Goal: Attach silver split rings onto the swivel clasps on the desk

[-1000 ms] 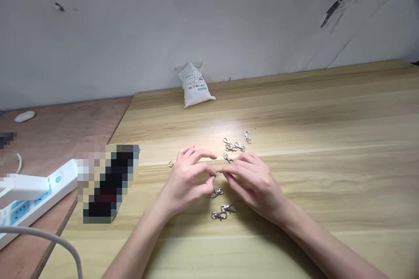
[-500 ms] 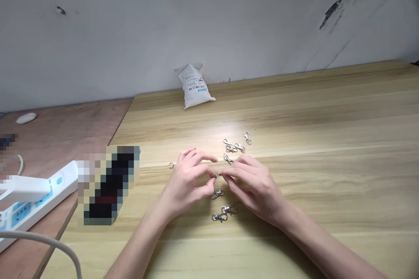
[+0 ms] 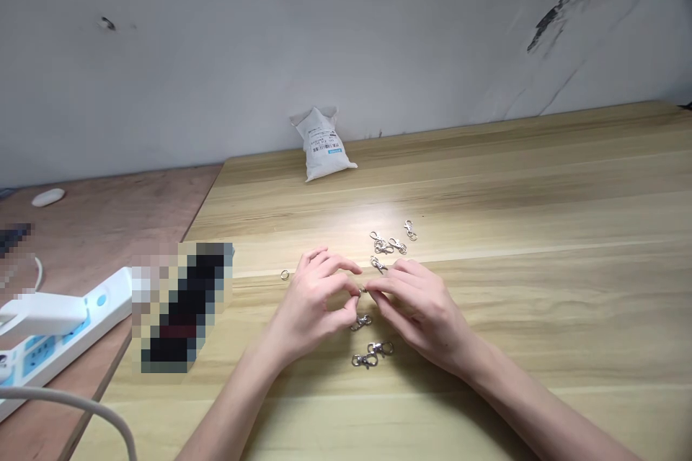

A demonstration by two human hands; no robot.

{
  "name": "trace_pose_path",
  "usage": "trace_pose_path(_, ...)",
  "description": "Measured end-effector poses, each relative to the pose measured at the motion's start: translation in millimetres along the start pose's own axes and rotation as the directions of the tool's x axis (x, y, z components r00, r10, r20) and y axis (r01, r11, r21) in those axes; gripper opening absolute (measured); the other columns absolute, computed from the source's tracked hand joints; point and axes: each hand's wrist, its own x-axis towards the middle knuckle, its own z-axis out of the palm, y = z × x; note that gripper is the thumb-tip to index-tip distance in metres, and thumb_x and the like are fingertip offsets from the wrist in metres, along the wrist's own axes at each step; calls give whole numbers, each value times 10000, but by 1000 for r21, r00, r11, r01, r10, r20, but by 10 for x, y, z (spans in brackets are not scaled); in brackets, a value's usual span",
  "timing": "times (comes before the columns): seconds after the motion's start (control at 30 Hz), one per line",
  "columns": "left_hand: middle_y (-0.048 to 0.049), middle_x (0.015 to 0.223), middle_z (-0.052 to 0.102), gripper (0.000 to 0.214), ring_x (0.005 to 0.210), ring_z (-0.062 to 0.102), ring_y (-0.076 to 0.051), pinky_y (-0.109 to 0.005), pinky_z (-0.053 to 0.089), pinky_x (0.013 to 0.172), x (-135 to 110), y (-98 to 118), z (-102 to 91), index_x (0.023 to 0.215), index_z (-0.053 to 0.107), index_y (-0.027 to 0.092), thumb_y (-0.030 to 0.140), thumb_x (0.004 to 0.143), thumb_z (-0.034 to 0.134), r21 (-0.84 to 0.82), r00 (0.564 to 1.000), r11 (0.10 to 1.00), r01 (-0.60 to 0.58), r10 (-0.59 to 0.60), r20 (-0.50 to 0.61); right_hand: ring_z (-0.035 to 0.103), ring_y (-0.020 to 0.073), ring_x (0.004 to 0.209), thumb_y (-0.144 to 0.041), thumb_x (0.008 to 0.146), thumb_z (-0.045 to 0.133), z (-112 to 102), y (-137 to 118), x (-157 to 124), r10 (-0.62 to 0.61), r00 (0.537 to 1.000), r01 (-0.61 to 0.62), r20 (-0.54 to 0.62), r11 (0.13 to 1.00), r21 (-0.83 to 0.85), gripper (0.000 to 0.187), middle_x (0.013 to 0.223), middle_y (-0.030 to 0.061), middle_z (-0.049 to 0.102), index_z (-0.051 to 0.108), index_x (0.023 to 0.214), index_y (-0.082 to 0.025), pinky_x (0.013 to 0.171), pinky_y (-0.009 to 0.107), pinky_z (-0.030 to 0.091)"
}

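Observation:
My left hand (image 3: 320,295) pinches a small shiny metal piece (image 3: 362,291) between thumb and index finger, its other fingers raised. From the other side, my right hand (image 3: 422,300) grips the same piece with thumb and fingertips. Most of it is hidden, so whether it is a ring or part of a clasp I cannot tell. Just below the fingertips lies a swivel clasp (image 3: 362,321), partly covered by my left thumb. Two more clasps (image 3: 380,348) lie nearer me. Beyond my right fingers is another clasp with a ring (image 3: 378,264).
Farther back lie several silver clasps with rings (image 3: 383,247). A loose split ring (image 3: 285,274) sits left of my left hand. A white plastic package (image 3: 324,148) rests against the wall. At left are a blurred dark object (image 3: 181,310), a power strip (image 3: 111,295) and a cable (image 3: 102,410).
The whole view has shifted slightly. Both hands keep their pinch on the small metal piece, with hardly any finger movement; the clasps lie as before.

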Motion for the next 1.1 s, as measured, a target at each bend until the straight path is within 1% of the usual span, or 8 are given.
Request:
trace_pose_path(0.17, 1, 1057, 681, 92, 966, 603, -168, -410, 350, 1015, 1, 3, -5, 799, 608, 224, 132, 801, 607, -2, 1000, 1000, -2, 2, 1, 479, 158, 665, -125, 937, 453, -1, -4, 5, 2, 1000, -2, 6, 1000, -1, 215, 709, 44, 641, 663, 967, -158, 639, 301, 385)
trace_pose_path(0.37, 10, 1055, 681, 100, 961, 607, -162, -432, 323, 1050, -4, -3, -9, 808, 612, 225, 126, 799, 607, 0, 1000, 1000, 2, -2, -13, 478, 158, 673, -108, 931, 473, 11, 12, -11, 1, 1000, -2, 17, 1000, 18, 205, 738, 45, 651, 656, 1006, -160, 642, 304, 379)
trace_pose_path(0.5, 6, 1055, 686, 90, 957, 611, -165, -436, 332, 1052, -2, -5, -1, 803, 616, 226, 137, 802, 609, 19, 1000, 1000, 4, -4, -9, 489, 158, 665, -109, 933, 466, 2, 2, -5, -5, 1000, 4, 6, 1000, 11, 213, 734, 45, 653, 660, 1002, -164, 634, 300, 383)
trace_pose_path(0.6, 2, 1059, 687, 92, 958, 610, -167, -437, 333, 1051, 1, -5, 8, 809, 618, 227, 136, 805, 607, 12, 1000, 1000, 2, -2, -13, 493, 159, 660, -106, 931, 467, -7, -9, 7, -10, 1000, 10, -10, 1000, 5, 219, 722, 42, 655, 664, 1009, -162, 633, 298, 385)
trace_pose_path(0.77, -1, 1062, 687, 101, 954, 611, -169, -439, 325, 1051, 0, -11, 17, 815, 620, 229, 129, 804, 605, -7, 1000, 1000, -4, 4, -22, 481, 156, 664, -97, 936, 462, -6, -8, 1, -6, 1000, 5, 8, 1000, 22, 228, 734, 47, 656, 666, 1017, -161, 637, 297, 384)
trace_pose_path(0.93, 6, 1061, 683, 102, 954, 619, -163, -438, 306, 1066, -3, -19, 11, 813, 621, 227, 126, 802, 607, -11, 999, 1000, 10, -10, -31, 474, 157, 661, -80, 924, 476, -3, 1, -12, -17, 1000, 17, -6, 999, 51, 230, 725, 42, 645, 657, 1042, -159, 645, 300, 390)
trace_pose_path(1.1, -3, 1028, 687, 92, 952, 623, -171, -451, 304, 1066, 9, -17, 2, 815, 618, 226, 137, 817, 596, -17, 999, 999, 37, -37, -34, 468, 155, 646, -80, 921, 462, 22, -17, -16, -16, 1000, 15, 7, 996, 84, 220, 710, 36, 640, 647, 1008, -163, 627, 306, 394)
